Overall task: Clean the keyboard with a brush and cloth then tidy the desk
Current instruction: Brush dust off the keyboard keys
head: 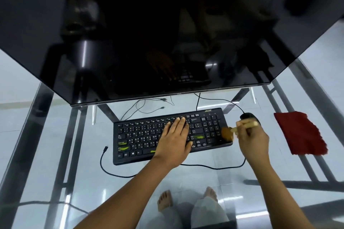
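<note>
A view from above of a glass surface (37, 135) with a black keyboard (141, 135) lying in the middle, below a large dark monitor (149, 42). The left hand (175, 139) lies flat on the middle keys, fingers straight and close together, steadying the keyboard. The right hand (251, 141) has its fingers curled round the wooden handle of a brush (227, 133). The brush's brown bristles touch the keyboard's right end, at the near corner of the number keys. A black mouse (247, 116) sits just behind the right hand. A red cloth (299, 134) lies untouched, well to the right. A thin cable (204, 166) runs along the surface in front of the keyboard, under both wrists.

Likely risks: the bristles are at the very edge, so a hard sweep would probably flick dust onto the glass instead of lifting it away. The right hand is close enough to the mouse to knock it. Either wrist could snag the cable and drag the keyboard. The keyboard could also skid on smooth glass if the flat left hand eases off.
</note>
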The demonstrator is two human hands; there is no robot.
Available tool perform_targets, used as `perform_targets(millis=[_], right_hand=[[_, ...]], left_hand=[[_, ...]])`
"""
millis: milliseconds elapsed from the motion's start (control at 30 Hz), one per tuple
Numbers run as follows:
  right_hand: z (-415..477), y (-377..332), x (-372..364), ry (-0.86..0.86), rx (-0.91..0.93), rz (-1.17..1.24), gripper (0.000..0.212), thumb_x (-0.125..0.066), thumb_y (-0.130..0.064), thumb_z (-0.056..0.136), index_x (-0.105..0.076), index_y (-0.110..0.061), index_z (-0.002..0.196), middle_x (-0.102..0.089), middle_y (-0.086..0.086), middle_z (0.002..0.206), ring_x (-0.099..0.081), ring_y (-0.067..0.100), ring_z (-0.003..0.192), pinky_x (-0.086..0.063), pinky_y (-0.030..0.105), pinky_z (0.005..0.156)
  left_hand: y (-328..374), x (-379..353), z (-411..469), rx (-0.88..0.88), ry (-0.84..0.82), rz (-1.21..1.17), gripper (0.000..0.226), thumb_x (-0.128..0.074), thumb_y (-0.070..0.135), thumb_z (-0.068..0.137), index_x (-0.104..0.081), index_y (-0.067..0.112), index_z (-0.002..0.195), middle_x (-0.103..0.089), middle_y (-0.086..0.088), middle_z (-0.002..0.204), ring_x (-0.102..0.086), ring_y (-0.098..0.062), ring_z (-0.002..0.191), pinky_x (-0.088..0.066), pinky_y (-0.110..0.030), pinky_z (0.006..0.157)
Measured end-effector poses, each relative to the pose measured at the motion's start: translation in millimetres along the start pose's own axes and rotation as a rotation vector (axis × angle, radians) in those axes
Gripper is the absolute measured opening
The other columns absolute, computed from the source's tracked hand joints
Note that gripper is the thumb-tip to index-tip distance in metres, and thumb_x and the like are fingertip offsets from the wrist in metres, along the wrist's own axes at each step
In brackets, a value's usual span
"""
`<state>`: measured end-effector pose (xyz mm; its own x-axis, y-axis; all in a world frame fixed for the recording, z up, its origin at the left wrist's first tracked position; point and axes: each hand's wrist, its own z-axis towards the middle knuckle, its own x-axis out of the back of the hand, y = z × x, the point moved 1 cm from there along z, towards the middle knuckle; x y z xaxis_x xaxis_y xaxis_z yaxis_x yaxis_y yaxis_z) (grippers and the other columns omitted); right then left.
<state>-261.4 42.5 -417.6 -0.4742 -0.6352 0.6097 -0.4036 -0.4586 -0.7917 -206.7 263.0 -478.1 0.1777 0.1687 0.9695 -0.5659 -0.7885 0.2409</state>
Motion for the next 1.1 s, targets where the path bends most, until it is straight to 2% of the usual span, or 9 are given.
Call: perform_targets(millis=[100,267,433,533,633,767,933,1033,1100], right_hand=[[0,0,0,-0.112,-0.058,0.175,0.013,-0.055,-0.017,0.096,-0.063,-0.008,0.09,-0.072,0.003,0.074,-0.067,0.017,0.063,-0.055,0.024,0.063],[1,-11,-1,0.087,-0.034,0.201,0.006,-0.055,-0.012,0.095,-0.061,-0.014,0.093,-0.067,0.003,0.088,-0.063,0.016,0.078,-0.043,0.003,0.063],[9,-27,-31,-0.235,-0.1,0.284,0.013,-0.055,-0.015,0.097,-0.061,-0.006,0.091,-0.074,0.006,0.08,-0.072,0.023,0.08,-0.058,0.036,0.079],[12,-40,-44,-0.131,-0.094,0.278,0.014,-0.055,-0.018,0.097,-0.062,-0.006,0.092,-0.073,0.002,0.08,-0.071,0.015,0.073,-0.058,0.032,0.077],[5,-54,-63,-0.383,-0.104,0.328,0.015,-0.051,-0.011,0.098,-0.063,-0.003,0.094,-0.072,0.01,0.088,-0.071,0.015,0.072,-0.06,0.03,0.074],[-6,-64,-76,-0.103,0.063,0.136,0.01,-0.053,-0.014,0.095,-0.059,-0.018,0.088,-0.068,-0.004,0.081,-0.066,0.007,0.074,-0.048,0.008,0.067],[-26,-63,-95,-0.435,0.203,0.049,0.011,-0.048,-0.018,0.099,-0.056,-0.018,0.092,-0.071,0.004,0.086,-0.069,0.014,0.072,-0.057,0.033,0.072],[-25,-64,-92,-0.198,0.294,0.029,0.019,-0.05,-0.017,0.098,-0.053,-0.029,0.085,-0.069,0.001,0.08,-0.066,0.013,0.074,-0.053,0.024,0.072],[-27,-63,-96,-0.285,0.385,-0.029,0.014,-0.049,-0.022,0.099,-0.053,-0.023,0.086,-0.07,0.006,0.076,-0.066,0.016,0.067,-0.055,0.027,0.068]], left_hand=[[-1,0,0,-0.003,-0.019,-0.001,0.061,-0.032,0.046,0.098,-0.025,0.012,0.149,-0.015,-0.006,0.159,-0.007,-0.021,0.147,-0.001,-0.04,0.119],[-1,2,0,0.01,-0.053,-0.005,0.063,-0.029,0.048,0.099,-0.018,0.014,0.15,-0.007,-0.004,0.16,0.0,-0.019,0.147,0.002,-0.041,0.119],[-6,4,-6,0.04,-0.073,0.005,0.066,-0.027,0.051,0.099,-0.013,0.013,0.151,-0.002,-0.003,0.161,0.004,-0.017,0.147,0.002,-0.044,0.119],[-12,4,-13,0.072,-0.071,0.017,0.067,-0.026,0.052,0.098,-0.012,0.013,0.151,-0.002,-0.003,0.161,0.004,-0.017,0.147,0.001,-0.045,0.119],[-20,4,-21,0.087,-0.072,0.023,0.068,-0.026,0.052,0.098,-0.012,0.012,0.151,-0.002,-0.003,0.161,0.004,-0.017,0.147,0.001,-0.046,0.119],[-29,7,-28,0.133,-0.036,0.02,0.073,-0.026,0.057,0.095,-0.013,0.012,0.151,-0.004,-0.004,0.161,0.003,-0.017,0.147,0.003,-0.046,0.119],[-51,10,-43,0.196,0.091,-0.017,0.081,-0.034,0.063,0.088,-0.026,0.01,0.149,-0.018,-0.006,0.158,-0.008,-0.018,0.147,-0.002,-0.048,0.119],[-71,16,-53,0.268,0.209,-0.089,0.073,-0.034,0.056,0.091,-0.031,0.009,0.147,-0.022,-0.005,0.157,-0.009,-0.015,0.146,-0.005,-0.047,0.119],[-87,19,-61,0.328,0.256,-0.134,0.068,-0.031,0.052,0.093,-0.031,0.011,0.147,-0.021,-0.003,0.158,-0.008,-0.014,0.146,-0.006,-0.045,0.119]])
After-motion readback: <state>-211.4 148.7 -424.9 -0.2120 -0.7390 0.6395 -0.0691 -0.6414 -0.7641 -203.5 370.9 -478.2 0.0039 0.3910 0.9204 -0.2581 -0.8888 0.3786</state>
